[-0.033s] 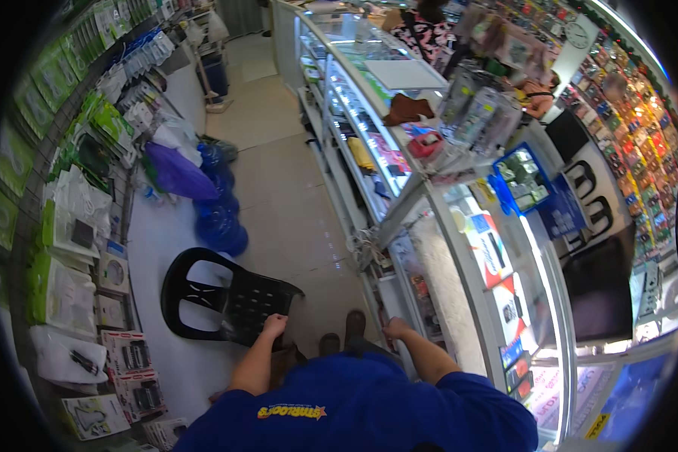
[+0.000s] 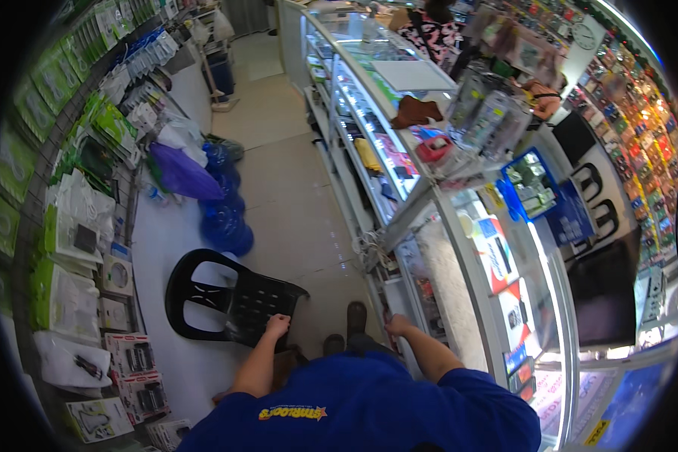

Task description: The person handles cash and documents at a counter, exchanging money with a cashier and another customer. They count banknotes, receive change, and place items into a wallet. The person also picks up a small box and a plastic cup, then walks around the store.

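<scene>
My left hand (image 2: pixel 279 325) is closed, over the front edge of a black plastic chair (image 2: pixel 258 305) with slots in its seat. Whether its curled fingers hold anything is hidden. My right hand (image 2: pixel 397 325) is closed too, beside the lower shelving of the glass display counter (image 2: pixel 459 252). What it grips, if anything, cannot be made out. Between my hands, two dark shoes (image 2: pixel 356 318) show on the tiled floor (image 2: pixel 279 181).
On the left, packaged accessories (image 2: pixel 71 301) hang along a wall rack. Large blue water bottles (image 2: pixel 226 218) and a purple bag (image 2: pixel 183 172) stand beyond the chair. To the right, the lit counter carries a blue basket (image 2: pixel 531 184) and a brown cloth-like item (image 2: pixel 416 112). A person (image 2: pixel 429 34) is beyond it.
The surroundings sit slightly further right in the picture. Both hands keep nearly the same place and stay closed.
</scene>
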A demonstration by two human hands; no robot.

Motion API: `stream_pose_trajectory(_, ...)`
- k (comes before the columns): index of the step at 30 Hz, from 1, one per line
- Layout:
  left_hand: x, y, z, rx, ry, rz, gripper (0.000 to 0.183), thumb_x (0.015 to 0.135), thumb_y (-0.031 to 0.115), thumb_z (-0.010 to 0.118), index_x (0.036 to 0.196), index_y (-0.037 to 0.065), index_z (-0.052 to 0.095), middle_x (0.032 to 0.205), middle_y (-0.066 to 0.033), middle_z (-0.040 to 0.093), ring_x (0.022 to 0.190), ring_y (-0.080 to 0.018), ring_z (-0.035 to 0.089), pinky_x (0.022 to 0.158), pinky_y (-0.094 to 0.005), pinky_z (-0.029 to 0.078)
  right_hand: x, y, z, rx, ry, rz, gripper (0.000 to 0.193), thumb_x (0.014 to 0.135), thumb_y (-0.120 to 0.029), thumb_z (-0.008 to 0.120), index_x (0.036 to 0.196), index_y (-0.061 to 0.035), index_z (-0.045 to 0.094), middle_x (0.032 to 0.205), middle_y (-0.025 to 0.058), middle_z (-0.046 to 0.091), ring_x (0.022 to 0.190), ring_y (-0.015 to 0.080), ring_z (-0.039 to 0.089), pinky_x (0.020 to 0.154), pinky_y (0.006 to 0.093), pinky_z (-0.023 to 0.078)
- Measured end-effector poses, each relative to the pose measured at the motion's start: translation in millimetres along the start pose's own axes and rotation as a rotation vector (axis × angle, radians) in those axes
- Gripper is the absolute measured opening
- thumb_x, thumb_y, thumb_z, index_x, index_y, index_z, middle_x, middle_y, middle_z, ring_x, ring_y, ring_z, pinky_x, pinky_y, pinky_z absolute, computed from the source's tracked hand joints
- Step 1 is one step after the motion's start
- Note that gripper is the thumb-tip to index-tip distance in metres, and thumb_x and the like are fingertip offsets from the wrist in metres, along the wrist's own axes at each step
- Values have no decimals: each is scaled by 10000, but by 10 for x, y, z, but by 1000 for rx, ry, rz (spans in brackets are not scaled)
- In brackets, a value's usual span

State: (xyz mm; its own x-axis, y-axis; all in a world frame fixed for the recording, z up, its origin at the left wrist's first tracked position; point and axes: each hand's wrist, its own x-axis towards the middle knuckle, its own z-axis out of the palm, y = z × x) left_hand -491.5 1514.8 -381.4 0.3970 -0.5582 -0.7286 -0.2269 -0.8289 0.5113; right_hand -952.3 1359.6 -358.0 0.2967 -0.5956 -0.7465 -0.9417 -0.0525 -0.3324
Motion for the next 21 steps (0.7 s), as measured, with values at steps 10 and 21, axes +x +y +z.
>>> stream_pose_trajectory(10,-85,-444,-414,-518,125,-357,260,1002,233,622,981,-4,728,864,-160,750,610,-269,697,532,-434,552,2269,-2049,-2009,-415,-247,-230,382,837,-216,707,1170,-40,774,1246,210,744,1176,371,716,973,462,589)
stream_pose_trajectory(21,934,937,-618,-563,32,-497,282,997,276,595,907,38,718,781,-140,723,590,-248,670,512,-414,505,3700,-4697,-3671,-91,192,-690,324,847,-243,618,958,15,780,1028,294,737,973,466,721,893,540,573)
